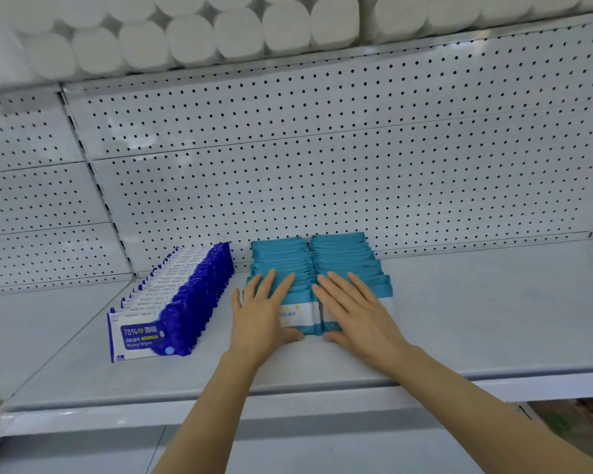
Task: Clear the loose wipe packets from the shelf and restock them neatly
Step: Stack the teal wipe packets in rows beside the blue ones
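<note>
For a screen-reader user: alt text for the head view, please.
Both hands, left and right, press flat on two rows of teal plastic wipe packets on a white metal shelf; a row of blue alcohol-wipe packets stands left.

Two rows of upright teal wipe packets (317,261) side by side, blue packets (185,302) row left, on white shelf (476,319)

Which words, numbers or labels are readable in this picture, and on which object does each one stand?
"75%": front dark blue wipe packet.
"Alcohol Wipes": same packet, lower line.
Chinese characters beside "75%": too blurred to read surely.
Small green strip on that packet: too small to read.
Front teal wipe packet: faint print, unreadable, partly under the left hand.
</note>
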`<action>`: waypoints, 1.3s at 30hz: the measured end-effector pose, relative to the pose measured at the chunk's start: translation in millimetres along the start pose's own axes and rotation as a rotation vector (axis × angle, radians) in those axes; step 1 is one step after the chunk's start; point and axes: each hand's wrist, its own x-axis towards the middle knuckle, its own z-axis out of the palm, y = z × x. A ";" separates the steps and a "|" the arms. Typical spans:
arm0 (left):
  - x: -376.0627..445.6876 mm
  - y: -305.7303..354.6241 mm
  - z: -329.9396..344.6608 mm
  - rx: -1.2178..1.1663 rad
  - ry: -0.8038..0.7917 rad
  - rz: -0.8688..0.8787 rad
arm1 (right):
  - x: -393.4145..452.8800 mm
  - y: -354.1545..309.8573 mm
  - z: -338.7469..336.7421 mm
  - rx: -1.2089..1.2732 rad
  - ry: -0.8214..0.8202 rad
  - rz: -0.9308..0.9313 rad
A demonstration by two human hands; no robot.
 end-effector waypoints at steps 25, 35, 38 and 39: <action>133.8 -55.2 2.1 -1.585 -0.397 -0.582 | 32.6 -22.6 30.5 -0.063 -0.058 0.162; 134.5 -51.9 4.7 -1.633 -0.441 -0.509 | 32.3 -21.1 29.3 -0.024 -0.084 0.169; 130.2 -52.4 2.3 -1.624 -0.432 -0.491 | 32.5 -21.1 28.9 -0.017 -0.107 0.176; 127.6 -51.2 -1.4 -1.622 -0.419 -0.476 | 33.2 -21.0 28.7 -0.010 -0.112 0.174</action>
